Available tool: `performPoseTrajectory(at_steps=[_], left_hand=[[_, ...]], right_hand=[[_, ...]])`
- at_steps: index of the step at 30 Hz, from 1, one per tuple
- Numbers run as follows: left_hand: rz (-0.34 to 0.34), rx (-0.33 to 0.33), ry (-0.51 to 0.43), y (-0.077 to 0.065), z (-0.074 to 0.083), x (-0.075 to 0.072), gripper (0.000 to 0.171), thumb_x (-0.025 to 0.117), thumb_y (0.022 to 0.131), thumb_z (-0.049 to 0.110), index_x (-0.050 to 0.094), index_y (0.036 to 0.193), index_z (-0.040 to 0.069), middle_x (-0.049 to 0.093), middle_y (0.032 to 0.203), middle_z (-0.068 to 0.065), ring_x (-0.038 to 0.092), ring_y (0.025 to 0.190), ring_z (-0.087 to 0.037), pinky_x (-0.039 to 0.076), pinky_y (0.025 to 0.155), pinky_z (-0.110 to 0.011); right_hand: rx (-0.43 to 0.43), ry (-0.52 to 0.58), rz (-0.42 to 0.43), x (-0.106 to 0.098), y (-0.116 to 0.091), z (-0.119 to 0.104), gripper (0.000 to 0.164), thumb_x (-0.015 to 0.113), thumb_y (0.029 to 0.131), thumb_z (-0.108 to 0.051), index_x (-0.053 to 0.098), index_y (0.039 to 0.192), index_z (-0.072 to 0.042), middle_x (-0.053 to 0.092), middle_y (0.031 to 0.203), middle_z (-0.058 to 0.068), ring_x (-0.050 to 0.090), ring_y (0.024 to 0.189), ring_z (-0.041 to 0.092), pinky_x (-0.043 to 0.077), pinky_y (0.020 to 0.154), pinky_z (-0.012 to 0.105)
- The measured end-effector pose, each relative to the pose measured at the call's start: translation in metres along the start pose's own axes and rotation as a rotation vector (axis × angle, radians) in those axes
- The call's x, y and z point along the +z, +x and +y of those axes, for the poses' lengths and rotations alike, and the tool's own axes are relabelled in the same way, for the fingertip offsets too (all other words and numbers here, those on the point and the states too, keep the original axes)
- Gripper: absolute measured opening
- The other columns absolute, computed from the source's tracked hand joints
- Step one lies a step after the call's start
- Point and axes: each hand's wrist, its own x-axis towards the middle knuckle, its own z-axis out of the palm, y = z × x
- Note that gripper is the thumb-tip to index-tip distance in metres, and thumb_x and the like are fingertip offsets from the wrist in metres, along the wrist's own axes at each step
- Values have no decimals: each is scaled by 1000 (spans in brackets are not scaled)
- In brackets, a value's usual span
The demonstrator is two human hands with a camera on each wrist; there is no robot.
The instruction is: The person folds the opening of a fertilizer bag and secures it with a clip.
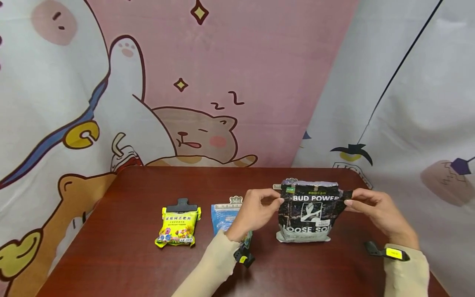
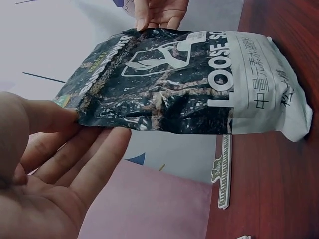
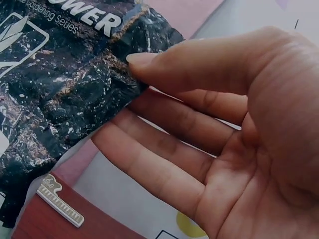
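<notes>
A black and white soil bag (image 1: 304,218), printed "BUD POWER" and "LOOSE SOIL", is held upright between both hands, its base down at the tabletop. My left hand (image 1: 261,208) pinches its upper left edge between thumb and fingers; the left wrist view shows that edge of the soil bag (image 2: 154,89) close up. On the opposite side, my right hand (image 1: 378,210) pinches the upper right corner, thumb in front and fingers behind. Behind the bag, a silver clip (image 1: 277,187) lies on the table, mostly hidden in the head view; the right wrist view also shows this clip (image 3: 60,201).
Left of the soil bag is a blue packet (image 1: 222,218) with a silver clip (image 1: 228,205) on its top, partly covered by my left arm. Farther left lies a yellow packet (image 1: 178,229) with a black clip (image 1: 181,206). A printed cloth (image 1: 259,82) hangs behind the brown table (image 1: 122,247).
</notes>
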Motion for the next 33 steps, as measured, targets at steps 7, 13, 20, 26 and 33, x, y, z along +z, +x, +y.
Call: performPoseTrajectory(at_steps=[7, 13, 20, 26, 33], left_hand=[[10, -1, 19, -1, 1, 1, 9, 69, 98, 16, 76, 102, 13, 78, 108, -3, 74, 92, -8, 57, 82, -21], [19, 34, 8, 0, -1, 4, 15, 69, 98, 10, 74, 111, 9, 79, 105, -8, 76, 97, -17, 58, 87, -21], [22, 125, 32, 0, -6, 5, 37, 67, 99, 8, 65, 134, 19, 79, 108, -7, 76, 98, -13, 59, 86, -22], [18, 217, 56, 0, -7, 5, 66, 65, 99, 2, 47, 153, 34, 77, 105, -6, 75, 96, -10, 55, 76, -19], [-38, 257, 104, -1, -6, 5, 50, 59, 102, 3, 60, 144, 29, 72, 100, -3, 34, 51, -3, 34, 51, -17]], right_hand=[[74, -222, 35, 7, 3, -10, 12, 70, 96, -8, 69, 107, -3, 75, 88, -13, 76, 80, 7, 52, 75, 16], [45, -242, 24, 9, 5, -12, 19, 70, 97, -9, 70, 115, -2, 77, 93, -12, 75, 81, 9, 54, 76, 18], [17, -251, 4, 10, 5, -16, 49, 69, 98, -9, 57, 145, -8, 80, 100, -3, 78, 84, 17, 58, 79, 19], [-23, -258, -10, 10, 4, -19, 54, 67, 98, -6, 53, 150, -9, 78, 107, -15, 78, 83, 13, 56, 80, 14], [-44, -300, -18, 10, 5, -19, 39, 67, 98, -4, 66, 136, -4, 69, 122, -27, 67, 106, -9, 52, 85, 10]])
